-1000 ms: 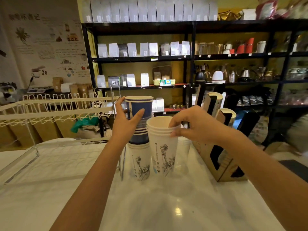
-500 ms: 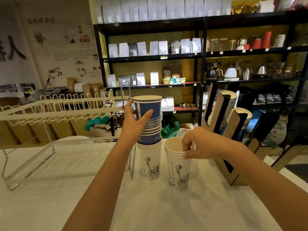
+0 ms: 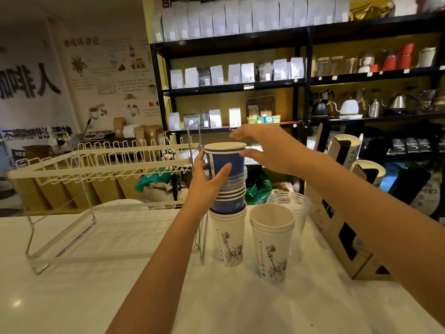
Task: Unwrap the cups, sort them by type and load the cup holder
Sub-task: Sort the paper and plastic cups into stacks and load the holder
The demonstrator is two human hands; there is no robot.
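A mixed stack of cups stands on the white table: blue paper cups (image 3: 227,162) and clear plastic cups sit on top of a white printed cup (image 3: 228,237). My left hand (image 3: 209,184) grips the blue part of the stack from the left. My right hand (image 3: 267,150) hovers at the top blue cup's rim with fingers spread and thumb near the rim, holding nothing. A separate short stack of white printed cups (image 3: 273,242) stands to the right. Clear plastic cups (image 3: 292,206) stand behind it. The wooden cup holder (image 3: 342,237) leans at the right with cups in its slots.
A white wire rack (image 3: 96,162) stands on the table to the left. A metal rod frame (image 3: 202,235) rises just left of the stack. Black shelves (image 3: 301,83) with bags, kettles and jars fill the background. Bags lie on the floor behind.
My right hand let go of the white cup stack on the table and rose to the top of the blue stack. My left hand kept its grip.
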